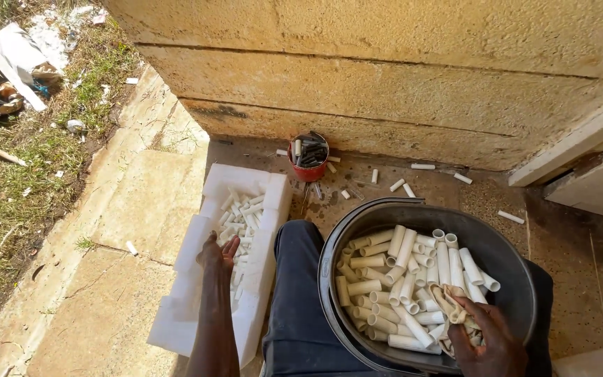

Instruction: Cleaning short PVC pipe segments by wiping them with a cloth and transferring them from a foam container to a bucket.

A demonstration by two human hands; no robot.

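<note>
The left hand (218,253) hovers open and empty over white tubes (242,213) in a foam tray (197,241), while the right hand (486,342) grips a tan cloth (451,304) inside the tube-filled dark basin (518,279), a red cup (309,157) beyond both.

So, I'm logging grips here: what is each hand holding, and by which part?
The right hand grips a tan cloth by its lower end, inside the bucket. The left hand is open over the foam tray, holding nothing.

- The left hand (218,253) is reaching open over the white foam tray (197,237) at nine o'clock.
- The right hand (486,342) is holding a cloth (448,301) in the bucket (514,269) of white tubes (392,279) at five o'clock.
</note>
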